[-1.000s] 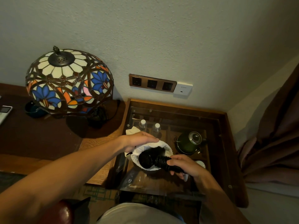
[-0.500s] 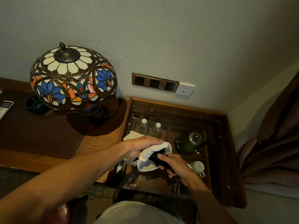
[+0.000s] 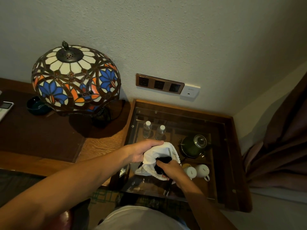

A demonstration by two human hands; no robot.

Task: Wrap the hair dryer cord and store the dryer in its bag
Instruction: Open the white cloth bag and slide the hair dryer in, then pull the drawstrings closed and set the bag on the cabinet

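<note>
Above the glass-topped wooden worktop [image 3: 230, 146], the left hand [image 3: 142, 151] clenched the white drawstring cloth bag [image 3: 159, 152] at its far rim, mouth facing the person. The right hand [image 3: 172, 170], nearer, gripped the black hair dryer [image 3: 163, 161], mostly sunk lengthwise inside; its plug [image 3: 167, 190] dangled below.

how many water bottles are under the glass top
2. One water bottle stands at the back left of the glass-topped cabinet, the other water bottle just right of it. More could be hidden under the hands and bag.
</note>
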